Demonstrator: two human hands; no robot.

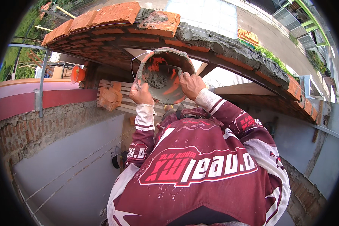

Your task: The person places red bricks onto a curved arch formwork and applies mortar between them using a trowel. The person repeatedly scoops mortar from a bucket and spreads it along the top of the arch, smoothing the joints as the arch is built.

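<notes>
A mortar-smeared orange bucket [170, 94] is tilted so that its mouth faces me, just on my side of the brick wall [116, 14]. Grey mortar [156, 79] lies in its bottom and coats much of the inside. My left hand [142, 94] is closed on the bucket's near left rim. On the right side, my right hand [192, 85] grips the rim with bent fingers; a grey edge beside its fingertips is too unclear to name. The thin wire handle [132, 67] stands out at the left of the bucket.
Fresh mortar [229, 47] covers the wall's top right of a row of laid bricks, along a taut string. Beyond the bucket, loose bricks [110, 98] rest on wooden slats [126, 92]. Another orange bucket [77, 74] stands left, near a metal post [43, 81].
</notes>
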